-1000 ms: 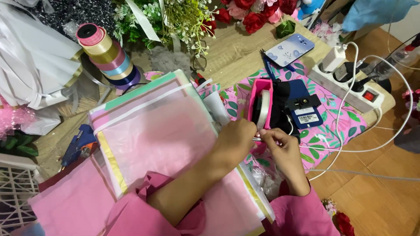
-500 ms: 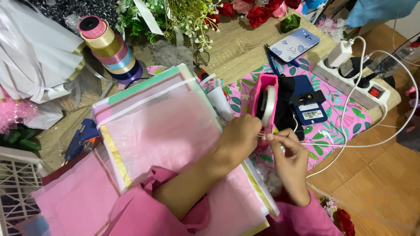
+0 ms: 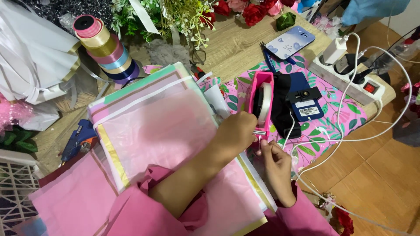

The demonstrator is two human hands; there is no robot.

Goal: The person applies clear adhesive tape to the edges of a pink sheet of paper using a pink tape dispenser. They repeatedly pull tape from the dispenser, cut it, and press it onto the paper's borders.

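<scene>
A wooden worktop [image 3: 236, 48] carries pink wrapping sheets [image 3: 162, 131] at the left and a flowered cloth [image 3: 337, 109] at the right. The pink tape dispenser [image 3: 261, 98] lies between them, long axis near-to-far, cutter end nearest. The left hand [image 3: 236, 133] clamps that near end; the right hand [image 3: 273, 159] pinches tape there.

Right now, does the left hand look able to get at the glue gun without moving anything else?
Probably yes: the left hand rests at the tape dispenser, and the glue gun lies uncovered beside the pink sheets, on that arm's side.

The tape holder [image 3: 261, 98] is bright pink. It sits on a pink cloth [image 3: 332, 109] with green leaves. The big paper sheets [image 3: 162, 126] are pale pink. The glue gun [image 3: 76, 139] is blue.
</scene>
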